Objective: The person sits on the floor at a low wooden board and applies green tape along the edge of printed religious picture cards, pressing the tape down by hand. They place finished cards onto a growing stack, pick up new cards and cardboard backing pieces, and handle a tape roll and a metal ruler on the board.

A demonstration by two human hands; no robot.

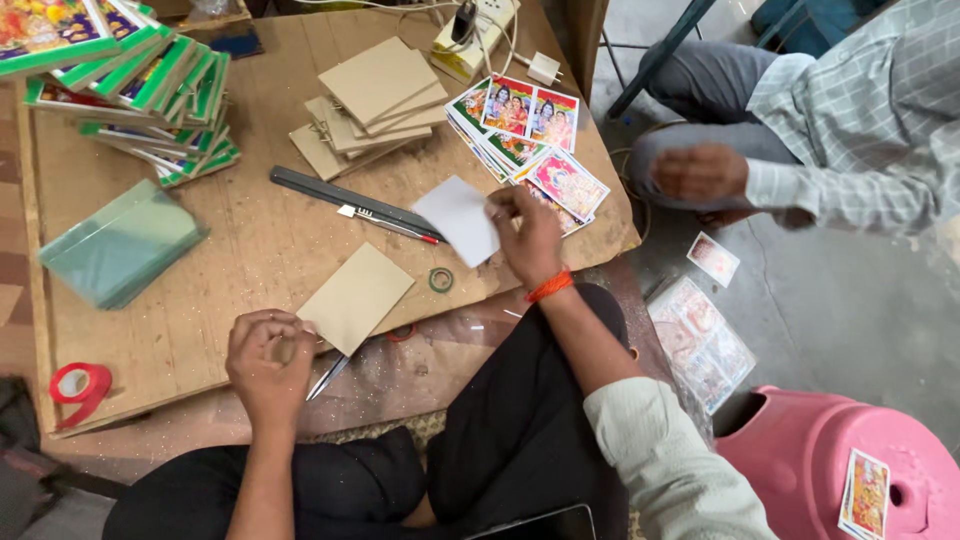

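The left hand (268,362) curls loosely, fingers bent inward; the right hand (528,232) pinches with fingertips, wrist raised, forearm extended.

My right hand (527,232) pinches white card (460,220): matt paper, smooth. My left hand (268,362) at brown backing board (356,296): matt cardboard, plain. Work board (230,250) raw plywood, rough, dusty. Printed pictures (530,135) near its right edge: glossy paper. Stack of backing boards (375,100) at far edge: same matt cardboard. Glass panes (120,245) at left edge: smooth, greenish, shiny. Tape roll (80,385) at near left corner: glossy red plastic. Ruler (340,198) dark, matt.
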